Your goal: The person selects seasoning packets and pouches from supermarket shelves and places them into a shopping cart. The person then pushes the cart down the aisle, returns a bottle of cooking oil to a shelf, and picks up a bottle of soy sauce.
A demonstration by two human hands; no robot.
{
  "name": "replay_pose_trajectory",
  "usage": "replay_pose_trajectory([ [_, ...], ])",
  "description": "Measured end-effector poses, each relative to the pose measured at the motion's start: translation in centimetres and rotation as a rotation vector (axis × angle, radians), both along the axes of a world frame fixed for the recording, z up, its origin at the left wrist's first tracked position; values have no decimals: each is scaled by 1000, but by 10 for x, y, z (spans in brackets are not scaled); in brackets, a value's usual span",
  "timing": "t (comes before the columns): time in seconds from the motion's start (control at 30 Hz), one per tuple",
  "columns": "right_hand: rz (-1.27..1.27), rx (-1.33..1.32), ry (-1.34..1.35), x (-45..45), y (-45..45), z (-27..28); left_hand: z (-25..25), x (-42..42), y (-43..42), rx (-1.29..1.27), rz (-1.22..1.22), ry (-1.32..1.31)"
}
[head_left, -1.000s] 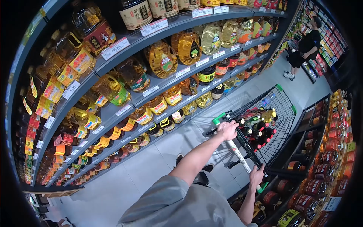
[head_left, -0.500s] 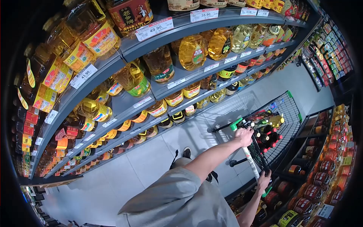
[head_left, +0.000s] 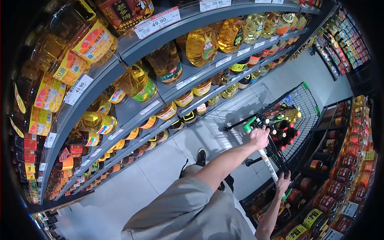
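Observation:
In the head view, a shopping cart [head_left: 306, 116] of dark wire mesh stands ahead of me. Its white push handle [head_left: 269, 166] carries printed lettering and has green ends. My left hand [head_left: 260, 138] is closed over the handle near one green end. My right hand [head_left: 283, 183] wraps the handle near the other end, its fingers partly turned away from view. Inside the basket lie several dark bottles with red caps [head_left: 289, 134] and a bottle of yellow oil [head_left: 293, 115].
Long grey shelves [head_left: 180, 86] full of cooking-oil bottles run along the left, with price tags. A second shelf [head_left: 328, 192] of bottles and jars lines the right, close to the cart. Pale floor tiles [head_left: 150, 172] lie between them. My shoe [head_left: 201, 156] shows below.
The view has shifted a little, with the left shelves sliding up and left. My shoe shows farther forward. Both hands stay on the handle.

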State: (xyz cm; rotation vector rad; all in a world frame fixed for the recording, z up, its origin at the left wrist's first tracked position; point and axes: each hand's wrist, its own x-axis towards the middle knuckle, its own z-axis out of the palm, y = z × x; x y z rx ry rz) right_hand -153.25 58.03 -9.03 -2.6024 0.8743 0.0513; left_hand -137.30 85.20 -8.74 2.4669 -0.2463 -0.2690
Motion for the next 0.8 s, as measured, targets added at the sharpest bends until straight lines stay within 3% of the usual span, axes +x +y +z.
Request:
replay_pose_trajectory([
  [0.33, 82, -21, -26, -8, 1, -8, 19, -6, 12, 76, -4, 47],
  [0.4, 51, 46, 59, -5, 12, 11, 14, -9, 10, 76, 37, 14],
  [0.63, 111, 69, 61, -10, 3, 2, 2, -9, 7, 89, 49, -67],
  [0.7, 138, -2, 51, -12, 11, 12, 7, -7, 11, 151, 7, -68],
  [0.73, 137, 78, 60, -11, 0, -1, 33, -11, 14, 162, 16, 38],
  [0.8, 207, 128, 119, -10, 1, 12, 11, -7, 11, 119, 13, -29],
])
